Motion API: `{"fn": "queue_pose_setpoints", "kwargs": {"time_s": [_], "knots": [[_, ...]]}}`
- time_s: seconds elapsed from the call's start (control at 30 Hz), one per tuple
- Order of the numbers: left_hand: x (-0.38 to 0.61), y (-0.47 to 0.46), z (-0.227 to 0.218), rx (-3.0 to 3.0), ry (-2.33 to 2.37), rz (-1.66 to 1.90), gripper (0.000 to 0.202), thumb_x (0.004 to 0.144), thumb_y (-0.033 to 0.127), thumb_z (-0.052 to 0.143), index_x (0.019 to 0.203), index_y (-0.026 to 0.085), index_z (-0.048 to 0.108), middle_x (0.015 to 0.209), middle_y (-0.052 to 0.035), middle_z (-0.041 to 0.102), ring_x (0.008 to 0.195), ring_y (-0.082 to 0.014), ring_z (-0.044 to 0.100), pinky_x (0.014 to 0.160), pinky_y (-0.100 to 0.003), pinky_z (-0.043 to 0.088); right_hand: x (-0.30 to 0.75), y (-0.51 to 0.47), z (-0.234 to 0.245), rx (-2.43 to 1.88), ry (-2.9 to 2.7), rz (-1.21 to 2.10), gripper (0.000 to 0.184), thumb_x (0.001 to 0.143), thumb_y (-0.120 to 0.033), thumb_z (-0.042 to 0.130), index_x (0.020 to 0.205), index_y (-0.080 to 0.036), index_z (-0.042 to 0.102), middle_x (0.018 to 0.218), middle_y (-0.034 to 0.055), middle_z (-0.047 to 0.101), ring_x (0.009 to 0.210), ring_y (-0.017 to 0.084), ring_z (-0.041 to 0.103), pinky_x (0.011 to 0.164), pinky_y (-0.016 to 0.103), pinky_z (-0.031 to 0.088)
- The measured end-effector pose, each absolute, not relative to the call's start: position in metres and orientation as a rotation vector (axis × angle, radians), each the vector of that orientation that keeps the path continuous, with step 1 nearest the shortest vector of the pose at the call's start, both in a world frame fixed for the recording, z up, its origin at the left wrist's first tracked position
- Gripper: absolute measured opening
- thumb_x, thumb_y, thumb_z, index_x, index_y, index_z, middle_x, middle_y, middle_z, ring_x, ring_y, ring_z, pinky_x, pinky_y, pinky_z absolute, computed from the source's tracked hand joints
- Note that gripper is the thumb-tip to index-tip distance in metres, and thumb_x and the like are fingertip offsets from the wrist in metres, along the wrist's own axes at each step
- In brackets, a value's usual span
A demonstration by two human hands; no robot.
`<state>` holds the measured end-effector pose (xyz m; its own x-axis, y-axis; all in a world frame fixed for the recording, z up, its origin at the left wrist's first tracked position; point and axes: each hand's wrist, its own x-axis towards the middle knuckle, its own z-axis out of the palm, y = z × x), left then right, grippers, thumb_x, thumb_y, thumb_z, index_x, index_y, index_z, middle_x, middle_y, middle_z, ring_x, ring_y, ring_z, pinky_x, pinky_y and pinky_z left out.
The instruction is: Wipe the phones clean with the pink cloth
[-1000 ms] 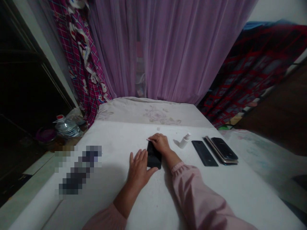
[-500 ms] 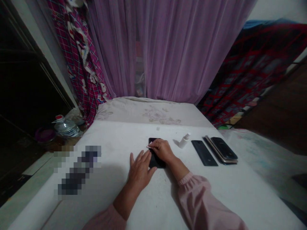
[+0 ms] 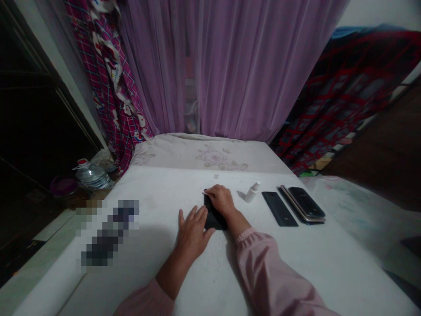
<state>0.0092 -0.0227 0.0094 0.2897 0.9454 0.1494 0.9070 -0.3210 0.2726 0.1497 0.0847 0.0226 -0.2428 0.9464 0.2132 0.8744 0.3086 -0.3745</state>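
Black phone [image 3: 214,218] pinned under the right hand [image 3: 221,199] on a white sheet [image 3: 158,193].

The right hand's fingers [image 3: 210,192] lie pressed together across the phone's far end, covering much of it, and a pink sleeve [image 3: 263,267] runs back from that wrist. The left hand [image 3: 192,235] rests flat on the sheet just beside the phone, fingers [image 3: 190,213] spread. To the right stand a white spray bottle [image 3: 252,193], then a dark phone [image 3: 279,209] and a stack of phones [image 3: 304,204]. A pixelated object [image 3: 108,232] lies to the left. Farther off are a floral pillow [image 3: 210,158], a water jug [image 3: 94,177] on the floor, and a purple curtain [image 3: 230,66].
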Motion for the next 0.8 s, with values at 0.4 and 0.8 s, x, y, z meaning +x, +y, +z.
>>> {"fn": "queue_pose_setpoints", "kwargs": {"time_s": [0.4, 0.8], "knots": [[0.011, -0.022, 0.011, 2.407, 1.742, 0.404, 0.05, 0.096, 0.038, 0.049, 0.142, 0.022, 0.045, 0.149, -0.0099, 0.046, 0.139, -0.0332, 0.037, 0.112, -0.07, 0.015, 0.165, 0.073, 0.018, -1.627, -2.139, 0.254, 0.021, 0.093, -0.025, 0.058, 0.1, -0.031, 0.076, 0.098, 0.0038, 0.073, 0.096, 0.018, 0.063, 0.084, 0.029, 0.043], [0.011, -0.022, 0.01, 2.418, 1.749, 0.422, 0.05, 0.095, 0.038, 0.051, 0.142, 0.022, 0.045, 0.148, -0.0099, 0.048, 0.139, -0.0333, 0.038, 0.111, -0.07, 0.017, 0.175, 0.044, 0.007, -1.523, -2.141, 0.24, 0.021, 0.094, -0.027, 0.056, 0.099, -0.031, 0.077, 0.093, 0.0027, 0.073, 0.09, 0.017, 0.062, 0.08, 0.027, 0.042]]}}
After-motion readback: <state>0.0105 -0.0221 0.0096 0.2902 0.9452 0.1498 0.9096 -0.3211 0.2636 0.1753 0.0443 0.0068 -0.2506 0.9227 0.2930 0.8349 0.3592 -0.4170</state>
